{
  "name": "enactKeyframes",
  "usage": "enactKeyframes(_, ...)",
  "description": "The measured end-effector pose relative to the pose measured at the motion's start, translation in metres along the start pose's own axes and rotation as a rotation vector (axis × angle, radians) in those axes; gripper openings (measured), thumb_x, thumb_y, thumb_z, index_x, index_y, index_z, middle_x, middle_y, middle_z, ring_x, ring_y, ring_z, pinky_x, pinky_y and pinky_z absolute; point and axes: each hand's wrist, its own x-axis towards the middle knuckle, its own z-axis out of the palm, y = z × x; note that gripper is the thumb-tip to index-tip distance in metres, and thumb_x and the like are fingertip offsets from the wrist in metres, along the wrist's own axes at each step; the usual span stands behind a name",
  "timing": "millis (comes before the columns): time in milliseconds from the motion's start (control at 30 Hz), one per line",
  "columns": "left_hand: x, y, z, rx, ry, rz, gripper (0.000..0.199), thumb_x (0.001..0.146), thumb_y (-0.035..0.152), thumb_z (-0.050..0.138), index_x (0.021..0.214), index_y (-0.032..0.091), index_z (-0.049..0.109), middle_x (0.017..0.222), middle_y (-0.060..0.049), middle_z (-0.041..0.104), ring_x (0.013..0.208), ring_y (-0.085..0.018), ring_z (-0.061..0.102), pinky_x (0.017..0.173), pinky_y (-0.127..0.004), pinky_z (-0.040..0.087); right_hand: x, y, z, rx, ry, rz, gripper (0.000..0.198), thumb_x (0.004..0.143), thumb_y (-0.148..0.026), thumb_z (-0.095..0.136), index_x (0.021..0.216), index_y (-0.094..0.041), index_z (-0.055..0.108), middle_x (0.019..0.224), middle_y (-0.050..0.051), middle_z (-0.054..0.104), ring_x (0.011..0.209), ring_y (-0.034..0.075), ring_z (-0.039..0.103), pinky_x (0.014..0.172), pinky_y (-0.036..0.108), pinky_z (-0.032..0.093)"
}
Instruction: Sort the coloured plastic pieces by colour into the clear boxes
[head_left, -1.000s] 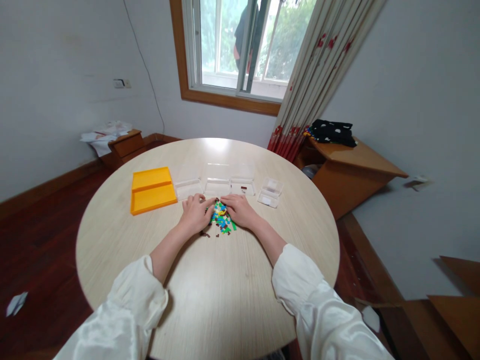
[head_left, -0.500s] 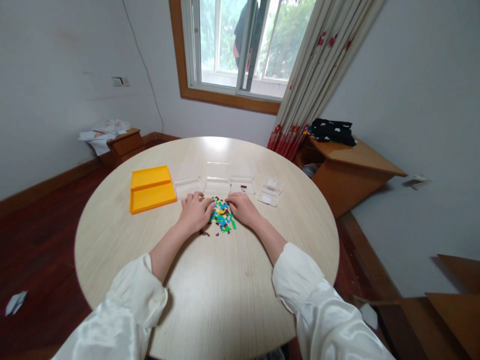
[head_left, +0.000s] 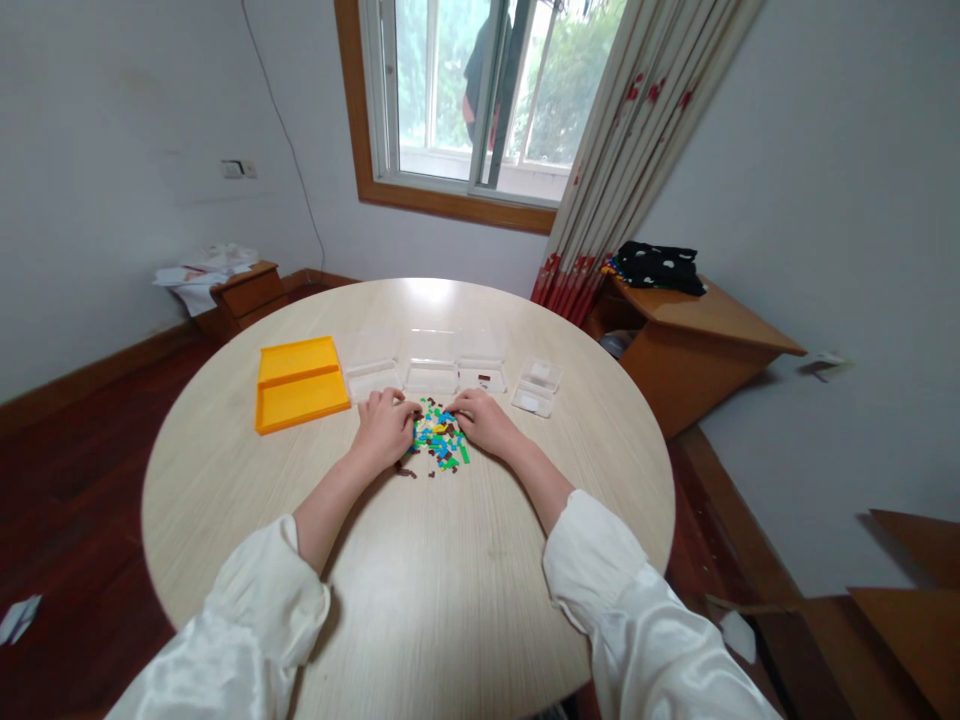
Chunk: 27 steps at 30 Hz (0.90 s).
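Observation:
A loose pile of small toy building bricks [head_left: 440, 441] in green, blue, brown and yellow lies on the round table [head_left: 450, 570]. At its left edge is my left hand [head_left: 383, 430], fingers bent, with the fingertips close together over the bricks. My right hand [head_left: 486, 421] touches the upper right edge of the pile, its thumb and forefinger drawn into a pinch. Whatever sits between the fingertips of either hand is too small to make out. Behind the hands stands an open clear box [head_left: 487, 388] with a few dark brown pieces inside.
To the left lies an open yellow case [head_left: 303, 402]. Two more clear boxes stand open behind the pile, the middle box [head_left: 430, 390] and the left box [head_left: 373, 396]. A smaller clear case [head_left: 534, 403] is at the right. Past the table stands a wooden cabinet [head_left: 712, 320].
My left hand has drawn slightly left from the pile, with its fingertips closer together. My right hand stays at the pile's edge with little change. The whole view has shifted slightly.

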Motion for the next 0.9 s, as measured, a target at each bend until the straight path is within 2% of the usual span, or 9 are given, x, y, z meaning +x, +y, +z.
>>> enactKeyframes(233, 0.0029, -0.0021, 0.0002, -0.032, -0.023, -0.030, 0.028, 0.081, 0.020, 0.044, 0.091, 0.023, 0.071, 0.099, -0.010, 0.062, 0.098, -0.028, 0.049, 0.082, -0.043, 0.035, -0.0004, -0.0024, -0.0022, 0.023, -0.009, 0.017, 0.020, 0.079, -0.006, 0.055, 0.090, -0.014, 0.070, 0.090, 0.009, 0.064, 0.087, 0.017, 0.056, 0.083, 0.032, 0.045)
enactKeyframes(367, 0.0045, -0.0031, 0.0013, -0.021, -0.049, -0.049, 0.029, 0.081, 0.022, 0.044, 0.093, 0.023, 0.071, 0.098, -0.010, 0.065, 0.097, -0.029, 0.051, 0.080, -0.043, 0.036, 0.0001, -0.0039, -0.0036, 0.030, -0.016, 0.030, 0.016, 0.078, -0.006, 0.057, 0.083, -0.015, 0.070, 0.086, 0.007, 0.064, 0.083, 0.016, 0.056, 0.080, 0.030, 0.045)
enactKeyframes(500, 0.0046, -0.0039, 0.0021, -0.012, -0.024, -0.054, 0.029, 0.081, 0.022, 0.044, 0.092, 0.023, 0.071, 0.098, -0.010, 0.066, 0.096, -0.029, 0.053, 0.080, -0.042, 0.036, 0.0006, -0.0057, -0.0042, 0.015, -0.008, 0.051, 0.013, 0.077, -0.006, 0.057, 0.077, -0.015, 0.067, 0.080, 0.005, 0.063, 0.080, 0.016, 0.056, 0.077, 0.029, 0.044)
enactKeyframes(700, 0.0051, -0.0043, -0.0001, -0.034, -0.036, -0.061, 0.024, 0.079, 0.020, 0.045, 0.085, 0.022, 0.069, 0.093, -0.008, 0.067, 0.096, -0.027, 0.053, 0.081, -0.041, 0.037, 0.0006, -0.0072, -0.0040, 0.063, 0.075, 0.158, 0.014, 0.079, -0.009, 0.053, 0.082, -0.015, 0.065, 0.081, 0.005, 0.066, 0.073, 0.014, 0.058, 0.071, 0.027, 0.044)
enactKeyframes(900, 0.0059, -0.0045, -0.0003, -0.056, -0.028, -0.066, 0.018, 0.076, 0.018, 0.048, 0.077, 0.021, 0.065, 0.086, -0.007, 0.068, 0.092, -0.027, 0.055, 0.080, -0.041, 0.037, 0.0011, -0.0080, -0.0040, 0.070, 0.163, 0.099, 0.016, 0.078, -0.008, 0.050, 0.084, -0.015, 0.064, 0.080, 0.004, 0.064, 0.070, 0.013, 0.056, 0.070, 0.026, 0.044)
